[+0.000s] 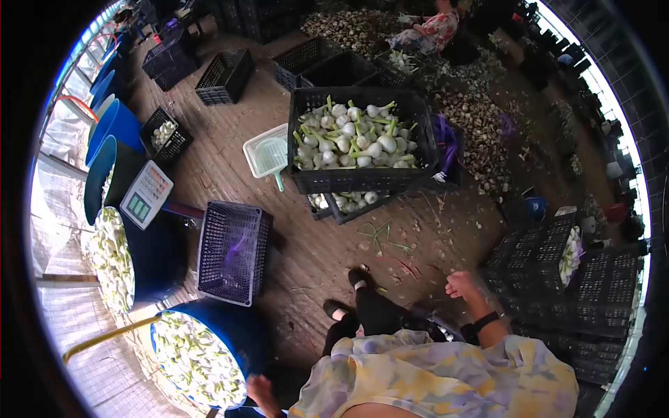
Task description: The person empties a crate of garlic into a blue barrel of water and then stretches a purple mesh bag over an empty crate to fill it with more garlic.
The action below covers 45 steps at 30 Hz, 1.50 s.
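My right hand (460, 284) is held out over the floor with its fingers curled in, and nothing shows in it. A dark band circles that wrist. Low in the view, my left hand (260, 390) is right at the rim of a blue barrel (245, 359); its fingers are blurred and partly hidden. Pale peeled garlic cloves (195, 355) with green tips fill this barrel. Ahead of me, a black crate (348, 182) heaped with whole garlic bulbs (345, 136) stands on top of other crates of garlic.
A dark plastic crate (232, 254) holds a scrap of purple netting. Beside a scale (147, 194) stand more blue barrels (115, 129). Black crates are stacked at the right (592, 285). Green stalks (383, 237) litter the floor, and a person (435, 31) sits near garlic heaps.
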Motion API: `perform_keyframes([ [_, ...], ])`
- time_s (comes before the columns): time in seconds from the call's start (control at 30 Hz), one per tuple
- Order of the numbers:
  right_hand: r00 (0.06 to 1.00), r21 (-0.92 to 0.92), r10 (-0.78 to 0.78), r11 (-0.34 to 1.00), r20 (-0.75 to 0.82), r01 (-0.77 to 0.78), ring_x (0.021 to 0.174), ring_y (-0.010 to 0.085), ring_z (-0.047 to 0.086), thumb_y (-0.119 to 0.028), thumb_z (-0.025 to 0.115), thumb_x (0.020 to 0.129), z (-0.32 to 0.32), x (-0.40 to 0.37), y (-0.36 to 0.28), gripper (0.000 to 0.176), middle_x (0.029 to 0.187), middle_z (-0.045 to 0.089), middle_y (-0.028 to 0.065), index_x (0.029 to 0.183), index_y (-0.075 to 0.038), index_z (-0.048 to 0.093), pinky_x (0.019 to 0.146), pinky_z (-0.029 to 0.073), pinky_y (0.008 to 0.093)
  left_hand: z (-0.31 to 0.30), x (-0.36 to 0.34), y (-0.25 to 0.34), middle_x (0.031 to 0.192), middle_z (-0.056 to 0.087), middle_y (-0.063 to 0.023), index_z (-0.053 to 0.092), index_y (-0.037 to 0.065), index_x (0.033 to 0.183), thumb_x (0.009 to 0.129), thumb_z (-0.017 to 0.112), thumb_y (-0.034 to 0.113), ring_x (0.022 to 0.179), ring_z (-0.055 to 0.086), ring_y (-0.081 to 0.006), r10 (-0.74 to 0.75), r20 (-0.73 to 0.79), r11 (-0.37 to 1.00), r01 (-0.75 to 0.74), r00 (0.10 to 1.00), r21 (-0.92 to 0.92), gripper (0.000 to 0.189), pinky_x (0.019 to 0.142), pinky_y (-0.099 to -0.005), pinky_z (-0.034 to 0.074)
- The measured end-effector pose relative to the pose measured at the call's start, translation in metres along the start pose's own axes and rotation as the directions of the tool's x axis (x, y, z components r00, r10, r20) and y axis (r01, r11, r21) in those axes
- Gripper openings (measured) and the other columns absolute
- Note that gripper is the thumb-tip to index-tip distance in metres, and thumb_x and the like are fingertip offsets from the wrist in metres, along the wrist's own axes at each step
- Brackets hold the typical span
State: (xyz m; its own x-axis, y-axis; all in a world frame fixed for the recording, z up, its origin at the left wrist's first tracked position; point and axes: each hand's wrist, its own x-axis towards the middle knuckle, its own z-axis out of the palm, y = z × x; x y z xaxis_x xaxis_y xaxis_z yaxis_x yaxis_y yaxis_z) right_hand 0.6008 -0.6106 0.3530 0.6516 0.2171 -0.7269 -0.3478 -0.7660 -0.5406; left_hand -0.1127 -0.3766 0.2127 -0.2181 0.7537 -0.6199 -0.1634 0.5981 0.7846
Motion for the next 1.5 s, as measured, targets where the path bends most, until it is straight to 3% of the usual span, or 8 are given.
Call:
perform_keyframes([
  [0.27,0.915,0.493,-0.400,0.808,0.059,0.322,0.075,0.0192,0.064,-0.014,0.048,0.087,-0.050,0.051,0.011,0.028,0.093,0.063,0.0105,0.112,-0.004,0.054,0.055,0.054,0.0309,0.366,-0.063,0.243,0.077,0.060,-0.0035,0.062,0.005,0.094,0.085,0.055,0.019,0.067,0.055,-0.0125,0.215,0.320,0.929,-0.294,0.923,0.223,0.019,0.062,-0.0258,0.045],
  [0.47,0.902,0.137,-0.381,0.901,-0.205,0.412,0.117,0.0245,0.044,-0.032,0.046,0.090,-0.066,0.127,-0.147,0.044,0.127,0.048,0.0100,0.125,-0.005,0.047,0.093,0.039,0.0437,0.643,-0.003,0.193,0.084,0.062,-0.0142,0.060,-0.001,0.102,0.074,0.060,0.016,0.078,0.060,-0.0284,0.740,0.296,0.538,-0.795,0.604,0.280,0.033,0.071,-0.0366,0.047],
  [0.6,0.631,-0.434,-0.776,0.567,0.006,0.700,0.112,0.0258,0.047,-0.023,0.054,0.087,-0.058,0.175,-0.204,0.044,0.124,0.050,0.0139,0.123,0.003,0.048,0.095,0.037,0.0385,0.742,0.024,0.204,0.085,0.062,-0.0232,0.059,-0.002,0.101,0.072,0.059,0.020,0.086,0.059,-0.0395,0.439,0.454,0.695,-0.613,0.775,0.375,0.037,0.076,-0.0414,0.047],
  [0.7,0.276,-0.529,-0.946,0.148,0.172,0.836,0.105,0.0227,0.050,-0.011,0.059,0.083,-0.064,0.212,-0.202,0.035,0.118,0.053,0.0171,0.111,0.009,0.054,0.093,0.039,0.0331,0.784,0.050,0.194,0.080,0.061,-0.0248,0.061,-0.006,0.088,0.073,0.055,0.019,0.079,0.062,-0.0349,0.663,0.516,0.444,-0.840,0.543,0.312,0.030,0.067,-0.0433,0.046],
  [0.8,0.827,-0.142,-0.538,0.843,-0.165,0.520,0.094,0.0240,0.051,-0.005,0.058,0.073,-0.061,0.209,-0.205,0.038,0.111,0.055,0.0149,0.108,0.009,0.054,0.085,0.043,0.0344,0.781,0.045,0.205,0.069,0.059,-0.0215,0.060,-0.006,0.083,0.073,0.055,0.018,0.070,0.062,-0.0299,0.412,0.598,0.658,-0.678,0.688,0.327,0.027,0.059,-0.0412,0.045],
  [1.0,0.512,-0.582,-0.858,0.394,0.044,0.711,0.088,0.0295,0.055,-0.005,0.057,0.072,-0.126,0.247,-0.176,0.036,0.106,0.056,0.0187,0.106,0.007,0.056,0.081,0.045,0.0370,0.700,-0.003,0.179,0.061,0.049,-0.0013,0.058,-0.001,0.088,0.072,0.055,0.020,0.054,0.045,-0.0128,0.349,0.574,0.889,-0.455,0.741,0.046,0.026,0.048,-0.0293,0.035],
  [1.1,0.734,-0.382,-0.644,0.748,-0.216,0.543,0.092,0.0279,0.054,-0.006,0.053,0.066,-0.055,0.080,-0.283,0.046,0.104,0.057,0.0170,0.109,0.007,0.056,0.084,0.044,0.0354,0.619,-0.058,0.194,0.063,0.051,-0.0011,0.061,-0.001,0.086,0.070,0.055,0.022,0.058,0.046,-0.0095,0.094,0.537,0.977,-0.182,0.838,0.113,0.028,0.050,-0.0286,0.035],
  [1.5,0.434,-0.161,-0.521,0.487,0.735,0.858,0.087,0.0196,0.058,0.003,0.050,0.066,0.082,-0.117,-0.182,0.043,0.097,0.062,0.0103,0.108,0.007,0.058,0.081,0.044,0.0282,0.154,-0.399,0.015,0.058,0.044,0.0022,0.053,0.006,0.077,0.072,0.054,0.009,0.045,0.043,-0.0081,-0.088,-0.328,0.915,-0.053,0.941,-0.399,0.006,0.043,-0.0238,0.037],
])
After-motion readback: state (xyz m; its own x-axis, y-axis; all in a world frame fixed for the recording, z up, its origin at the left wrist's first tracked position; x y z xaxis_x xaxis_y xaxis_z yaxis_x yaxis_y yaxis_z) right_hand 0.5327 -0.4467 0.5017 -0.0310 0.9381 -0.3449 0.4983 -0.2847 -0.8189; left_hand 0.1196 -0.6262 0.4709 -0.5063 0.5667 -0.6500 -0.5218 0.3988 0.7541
